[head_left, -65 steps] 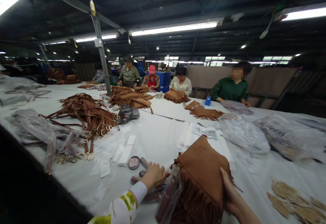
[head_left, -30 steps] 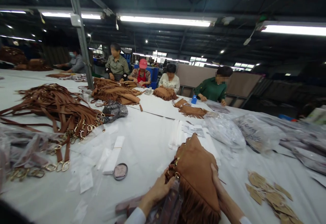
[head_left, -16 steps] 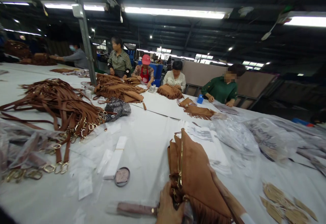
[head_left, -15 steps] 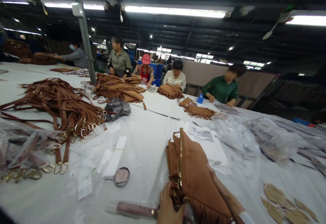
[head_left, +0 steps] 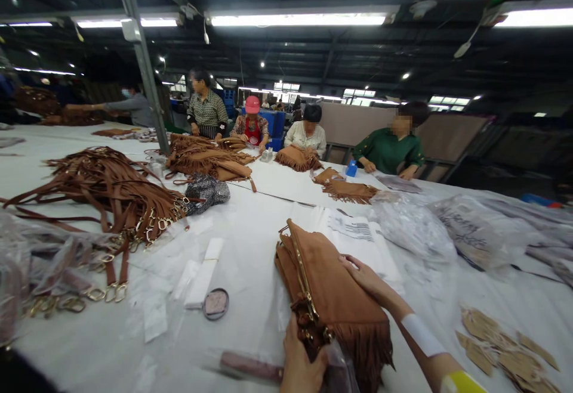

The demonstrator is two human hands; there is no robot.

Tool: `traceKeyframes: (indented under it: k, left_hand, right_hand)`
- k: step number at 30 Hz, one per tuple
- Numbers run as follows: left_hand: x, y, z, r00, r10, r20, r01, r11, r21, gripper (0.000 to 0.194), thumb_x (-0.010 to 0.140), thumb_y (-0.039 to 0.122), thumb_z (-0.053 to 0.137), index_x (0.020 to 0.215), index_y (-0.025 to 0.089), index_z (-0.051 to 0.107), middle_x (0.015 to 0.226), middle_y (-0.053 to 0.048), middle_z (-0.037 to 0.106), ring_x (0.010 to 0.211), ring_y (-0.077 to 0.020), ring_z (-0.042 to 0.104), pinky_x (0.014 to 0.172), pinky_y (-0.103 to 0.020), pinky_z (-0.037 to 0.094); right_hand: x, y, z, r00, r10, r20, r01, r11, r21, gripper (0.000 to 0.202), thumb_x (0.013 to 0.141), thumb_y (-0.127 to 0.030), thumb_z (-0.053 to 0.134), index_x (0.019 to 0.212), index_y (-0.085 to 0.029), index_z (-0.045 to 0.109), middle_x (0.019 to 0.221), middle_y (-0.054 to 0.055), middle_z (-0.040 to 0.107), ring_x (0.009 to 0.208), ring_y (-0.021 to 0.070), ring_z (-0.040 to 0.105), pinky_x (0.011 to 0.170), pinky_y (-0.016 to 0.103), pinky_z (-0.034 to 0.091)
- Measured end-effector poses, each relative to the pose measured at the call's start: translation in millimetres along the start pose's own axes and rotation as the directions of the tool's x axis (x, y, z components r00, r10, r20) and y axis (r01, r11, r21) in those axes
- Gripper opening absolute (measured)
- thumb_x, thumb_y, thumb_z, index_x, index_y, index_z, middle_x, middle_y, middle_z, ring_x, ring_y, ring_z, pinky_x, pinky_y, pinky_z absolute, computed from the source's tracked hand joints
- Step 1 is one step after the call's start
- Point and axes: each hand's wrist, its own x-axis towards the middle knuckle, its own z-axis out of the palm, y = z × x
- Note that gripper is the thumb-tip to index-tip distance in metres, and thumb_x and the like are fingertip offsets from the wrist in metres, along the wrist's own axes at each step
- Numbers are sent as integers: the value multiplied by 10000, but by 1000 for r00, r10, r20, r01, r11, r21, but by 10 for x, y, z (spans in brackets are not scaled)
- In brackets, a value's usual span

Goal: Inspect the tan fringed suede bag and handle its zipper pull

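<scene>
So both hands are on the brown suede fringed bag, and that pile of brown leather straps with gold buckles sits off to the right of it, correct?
Not quite. Both the left hand and right hand are on the brown suede fringed bag, but the head view shows the pile of brown leather straps with gold buckles off to its left, not its right.

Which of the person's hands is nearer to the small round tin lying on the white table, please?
Left. The left hand grips the bag's near end, right of the round tin; the right hand rests farther right on the fringed bag.

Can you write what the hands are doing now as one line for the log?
left hand: grips bag's zipper end | right hand: flat on fringed bag | table: strap pile, round tin
</scene>
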Motion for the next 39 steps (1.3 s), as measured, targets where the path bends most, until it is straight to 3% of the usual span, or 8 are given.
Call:
traceKeyframes:
  k: [4, 7, 10, 17, 23, 29, 33, 39]
  left_hand:
    - [-115, -160, -446, 991, 39, -126, -41, 999, -13, 816, 749, 431, 557, 1420, 115, 218, 1477, -144, 347, 1362, -250, 317, 1133, -323, 279]
    - [-82, -194, -787, 981, 63, -184, -68, 997, -20, 593, 782, 323, 471, 1340, 150, 371, 1390, -123, 467, 1278, -223, 429, 1070, -334, 362]
    - [46, -99, -963, 972, 145, -187, -158, 986, -54, 511, 779, 262, 473, 1281, 173, 445, 1342, -112, 512, 1232, -225, 468, 1009, -360, 415]
    - [313, 46, -987, 968, 197, -154, -206, 977, -49, 415, 797, 161, 456, 1206, 164, 520, 1196, -94, 618, 1096, -169, 573, 945, -270, 447]
    - [361, -281, -1037, 957, -25, -290, 77, 983, 169, 436, 849, 318, 480, 1203, 64, 488, 901, -122, 663, 820, -219, 629, 743, -307, 468]
    - [498, -311, -661, 943, -80, -324, 220, 881, 420, 458, 735, 324, 684, 1095, 87, 530, 1127, -187, 584, 1092, -306, 548, 851, -327, 406]
    - [600, -303, -581, 935, -105, -340, 271, 830, 489, 423, 765, 285, 658, 1108, 95, 500, 1113, -180, 579, 1062, -306, 562, 788, -329, 409]
    - [630, -424, -684, 954, -88, -287, 232, 821, 521, 134, 853, 248, 538, 954, 164, 562, 1030, -105, 618, 979, -230, 598, 752, -289, 390]
  right_hand:
    - [-632, 43, -75, 978, -174, -113, 147, 966, -215, 526, 592, -322, 804, 1096, -254, 668, 1222, 48, 647, 1289, 318, 442, 1159, 517, 169]
    - [-1191, 241, -35, 910, -413, -26, 366, 834, -413, 563, 643, -301, 749, 1192, -278, 626, 1305, 34, 589, 1278, 278, 456, 1161, 461, 230]
    - [-1433, 474, 34, 851, -524, 44, 468, 717, -518, 549, 685, -231, 662, 1229, -272, 600, 1396, 44, 499, 1330, 270, 391, 1164, 470, 232]
    - [-1041, 824, -60, 770, -629, 111, 507, 496, -705, 510, 757, -135, 445, 1243, -213, 577, 1357, 104, 521, 1300, 252, 435, 1114, 524, 333]
    - [-854, 979, -244, 747, -661, 75, 535, 530, -657, 547, 681, -96, 409, 1171, -225, 614, 1235, 59, 624, 1201, 223, 542, 1092, 492, 391]
    - [-809, 1142, -239, 741, -671, 33, 533, 557, -638, 568, 672, -88, 389, 1189, -206, 591, 1247, 66, 614, 1211, 213, 535, 1108, 474, 374]
    - [-815, 1233, -225, 708, -706, 35, 558, 528, -640, 586, 664, -60, 376, 1196, -196, 583, 1263, 76, 603, 1244, 215, 505, 1115, 483, 364]
    - [-830, 1228, -192, 698, -714, 54, 570, 508, -646, 597, 669, -35, 367, 1208, -194, 569, 1267, 81, 597, 1253, 216, 491, 1115, 501, 359]
